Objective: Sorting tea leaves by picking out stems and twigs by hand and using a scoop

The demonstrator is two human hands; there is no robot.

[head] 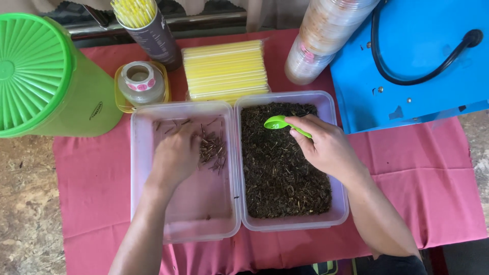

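Now, line by line:

Right hand (326,145): clenched on the handle of a small green scoop (285,125), bowl of the scoop just past the fingertips, hovering over the dark leaf.

Left hand (175,155): palm down, fingers loosely curled on a scatter of thin brown stems (213,147); whether pinching any, cannot tell.

Right tray (340,168): clear plastic, under the right hand, filled nearly wall to wall with dark dried leaf (285,178).

Left tray (153,203): clear plastic, under the left hand, mostly bare floor, stems gathered just right of the fingertips.

Doing it well: probably best to keep the scoop shallow and level, skim rather than dig, and lift stems straight across the shared walls so nothing drops in the seam between the trays.

Edges: the two trays touching side by side; leaf heaped close to the rim near the right wrist, likely to spill if pushed outward.

Beyond the fingertips: yellow straw pack (226,71), small capped jar (141,81), cup of straws (147,30), stacked clear lids (323,38), all near the far rims, so little room forward.

Left of the left hand: big green lidded container (46,76), near.

Right of the right hand: blue machine (417,61), close to the tray corner.

Open room: red cloth (423,173) on the bench, outside each wrist and toward the body.
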